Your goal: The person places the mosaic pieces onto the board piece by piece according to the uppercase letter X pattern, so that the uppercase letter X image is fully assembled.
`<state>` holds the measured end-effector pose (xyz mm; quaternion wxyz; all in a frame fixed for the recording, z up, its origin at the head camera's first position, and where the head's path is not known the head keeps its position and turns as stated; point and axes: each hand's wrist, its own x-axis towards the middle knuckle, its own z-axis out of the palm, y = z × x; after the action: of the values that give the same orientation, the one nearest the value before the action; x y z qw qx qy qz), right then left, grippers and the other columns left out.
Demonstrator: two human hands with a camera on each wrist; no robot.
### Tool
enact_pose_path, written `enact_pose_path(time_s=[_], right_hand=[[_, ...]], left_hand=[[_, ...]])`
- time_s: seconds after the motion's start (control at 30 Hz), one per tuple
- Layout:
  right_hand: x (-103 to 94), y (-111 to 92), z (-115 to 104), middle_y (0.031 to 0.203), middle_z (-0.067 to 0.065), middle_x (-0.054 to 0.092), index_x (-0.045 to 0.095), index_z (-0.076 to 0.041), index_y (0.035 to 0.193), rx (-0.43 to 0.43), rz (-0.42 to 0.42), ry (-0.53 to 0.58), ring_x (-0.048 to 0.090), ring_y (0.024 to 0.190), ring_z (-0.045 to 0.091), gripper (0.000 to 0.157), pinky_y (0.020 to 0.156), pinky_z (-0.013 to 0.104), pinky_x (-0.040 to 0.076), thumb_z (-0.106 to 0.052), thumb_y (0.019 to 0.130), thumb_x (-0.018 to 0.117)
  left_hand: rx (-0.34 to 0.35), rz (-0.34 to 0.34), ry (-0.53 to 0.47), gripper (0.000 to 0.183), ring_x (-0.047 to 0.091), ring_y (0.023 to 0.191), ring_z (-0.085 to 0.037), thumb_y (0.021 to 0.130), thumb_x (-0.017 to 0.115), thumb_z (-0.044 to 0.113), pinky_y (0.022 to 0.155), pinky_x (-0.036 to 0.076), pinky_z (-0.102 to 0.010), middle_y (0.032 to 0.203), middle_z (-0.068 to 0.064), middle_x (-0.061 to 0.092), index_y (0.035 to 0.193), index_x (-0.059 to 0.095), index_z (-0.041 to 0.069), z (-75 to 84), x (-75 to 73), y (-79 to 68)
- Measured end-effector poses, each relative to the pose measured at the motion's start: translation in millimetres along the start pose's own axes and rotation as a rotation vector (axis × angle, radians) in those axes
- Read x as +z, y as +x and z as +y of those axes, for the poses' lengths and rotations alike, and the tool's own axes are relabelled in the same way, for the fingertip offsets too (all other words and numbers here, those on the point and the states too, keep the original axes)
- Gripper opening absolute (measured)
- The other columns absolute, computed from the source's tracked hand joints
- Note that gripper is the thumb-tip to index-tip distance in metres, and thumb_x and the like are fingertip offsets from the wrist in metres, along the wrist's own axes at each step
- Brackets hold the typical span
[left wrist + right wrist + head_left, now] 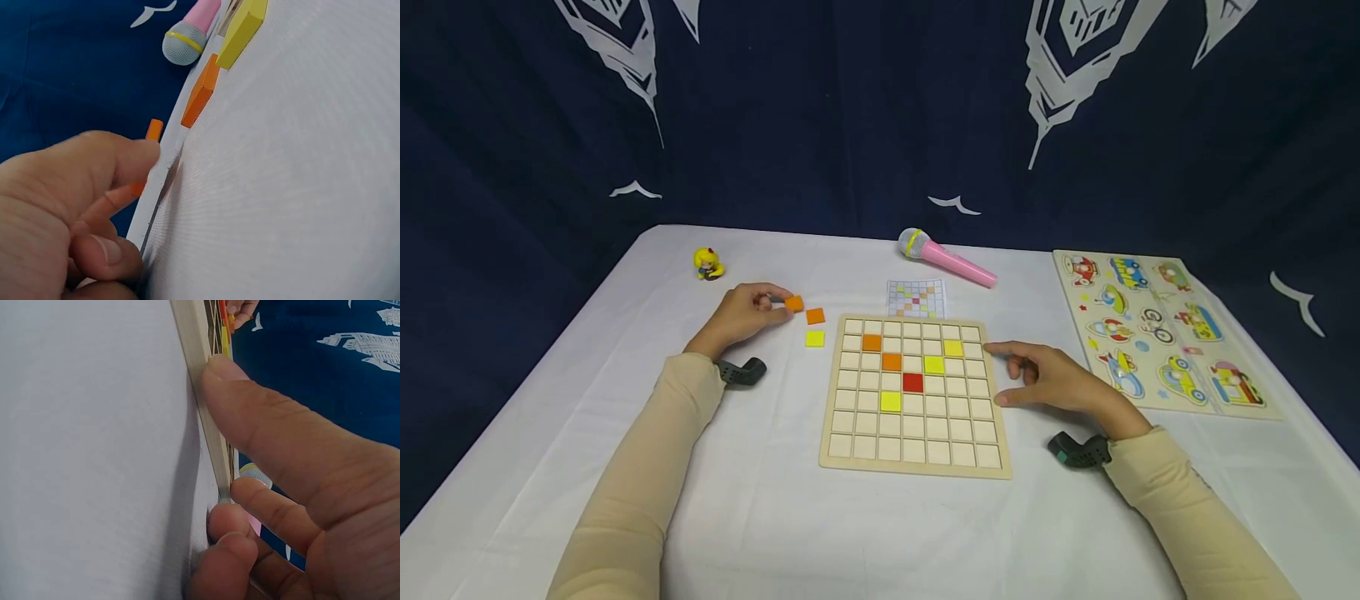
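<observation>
A: Held orange tile [793,303], where?

B: Left of the grid board [913,427], off the tabletop [752,500]. Left hand [741,315] pinches it, thumb and finger.

A: Its bearing?

B: Looks square, sides about equal. Broad face up, roughly level; thin edge toward the left wrist camera.

A: Beside it?

B: Loose orange tile [816,316], then loose yellow tile [815,339] nearer the person, both flat. Board squarish, six coloured tiles in its cells.

A: Right hand [1060,379]?

B: Grips nothing; index finger and thumb extended, touching the board's right rim.

A: Outward?

B: Printed card [916,298] at the far rim. Beyond, pink microphone [951,260]: long axis slants, head far left, handle end nearer, right.
</observation>
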<state>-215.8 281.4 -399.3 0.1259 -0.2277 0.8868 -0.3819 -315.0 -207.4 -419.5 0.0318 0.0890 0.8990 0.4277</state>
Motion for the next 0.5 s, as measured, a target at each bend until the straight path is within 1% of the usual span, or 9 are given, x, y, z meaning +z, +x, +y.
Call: enact_pose_path(time_s=[0.13,0.23,0.4,0.5], right_hand=[[0.0,0,-1,0.096,0.005,0.053,0.056,0.010,0.148,0.001,-0.001,-0.003,0.045,0.074,0.012,0.074,0.067,0.027,0.039,-0.011,0.086,0.091],[0.1,0,-1,0.096,0.005,0.053,0.056,0.009,0.148,0.002,-0.002,-0.004,0.045,0.074,0.012,0.074,0.067,0.027,0.039,-0.010,0.087,0.091],[-0.2,0,0,0.096,0.005,0.053,0.056,0.010,0.148,0.004,-0.001,0.001,0.045,0.074,0.013,0.074,0.067,0.027,0.039,-0.010,0.086,0.091],[-0.6,0,-1,0.097,0.005,0.053,0.056,0.010,0.148,0.005,-0.001,0.004,0.045,0.074,0.013,0.074,0.067,0.027,0.039,-0.010,0.087,0.091]], left_hand=[[0.018,0.026,-0.028,0.036,0.042,0.070,-0.018,0.097,0.079,0.020,0.068,0.034,-0.031,0.074,0.001,0.045,0.130,0.076,0.006,1.4,-0.5,-1.4],[0.046,0.044,-0.050,0.035,0.040,0.067,-0.017,0.097,0.080,0.020,0.065,0.032,-0.030,0.073,0.001,0.043,0.129,0.076,0.006,5.5,-0.5,-2.7],[0.093,0.074,-0.071,0.034,0.037,0.064,-0.015,0.097,0.082,0.021,0.061,0.029,-0.028,0.070,0.002,0.040,0.127,0.077,0.008,16.3,1.1,-4.0],[0.112,0.079,-0.074,0.033,0.035,0.062,-0.013,0.096,0.082,0.021,0.059,0.028,-0.028,0.068,0.003,0.037,0.126,0.078,0.009,24.3,3.1,-5.0]])
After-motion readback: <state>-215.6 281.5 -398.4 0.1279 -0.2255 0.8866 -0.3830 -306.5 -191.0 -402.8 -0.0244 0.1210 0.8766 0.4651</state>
